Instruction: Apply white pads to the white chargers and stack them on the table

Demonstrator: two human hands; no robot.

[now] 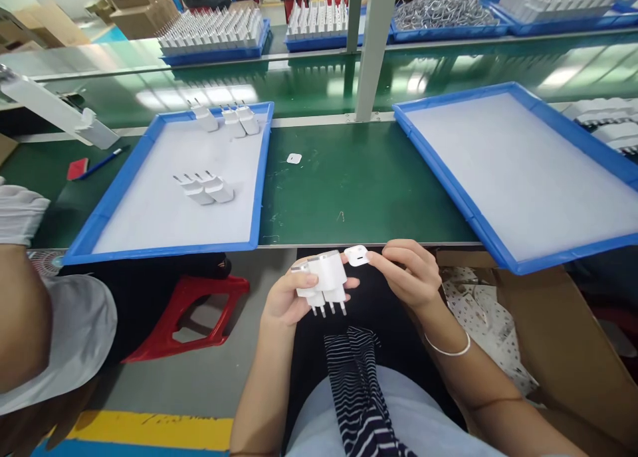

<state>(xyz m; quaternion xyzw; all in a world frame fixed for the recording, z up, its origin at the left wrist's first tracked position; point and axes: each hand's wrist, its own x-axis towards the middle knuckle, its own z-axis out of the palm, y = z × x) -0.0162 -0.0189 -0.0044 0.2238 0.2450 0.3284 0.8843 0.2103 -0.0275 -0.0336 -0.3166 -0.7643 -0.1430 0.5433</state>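
My left hand (289, 296) is closed around two white plug adapters (326, 277), held side by side with their metal pins pointing down. Just right of them, my right hand (411, 271) pinches a small white square cover (357, 256) with a dark slot in it. The cover is close to the adapters' upper right edge; whether they touch I cannot tell. A similar white cover (294, 159) lies on the green table (343, 184). On the left, a blue-rimmed tray (260, 198) holds several white adapters (217, 187), pins up.
At the right stands a blue-rimmed tray (528, 151) with a bare white surface. Below it is a cardboard box (553, 311) with printed sheets. A metal post (371, 52) rises behind the table. A co-worker's gloved hand (20, 211) and a red stool (199, 311) are left.
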